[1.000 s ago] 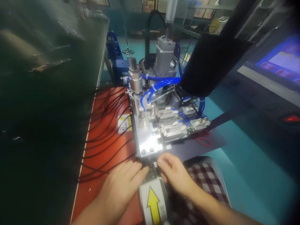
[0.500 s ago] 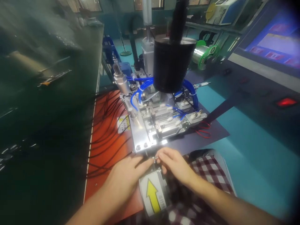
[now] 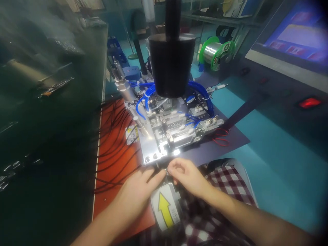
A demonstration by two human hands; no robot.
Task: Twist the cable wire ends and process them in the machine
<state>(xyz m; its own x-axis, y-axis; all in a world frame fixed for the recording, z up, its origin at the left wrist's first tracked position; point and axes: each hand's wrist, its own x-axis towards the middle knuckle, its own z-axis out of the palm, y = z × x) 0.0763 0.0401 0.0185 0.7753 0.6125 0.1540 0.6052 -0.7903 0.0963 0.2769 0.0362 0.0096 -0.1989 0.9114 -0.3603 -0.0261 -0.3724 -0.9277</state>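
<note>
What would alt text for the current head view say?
Two bare hands, left and right, meet fingertips near small metal parts at the front of a metal machine, just beyond a yellow arrow label.

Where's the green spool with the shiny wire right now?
In the head view, the green spool is in the upper right, between the black funnel-shaped hood and the lit screen.

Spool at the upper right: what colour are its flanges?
Green flanges, best seen in the head view.
</note>
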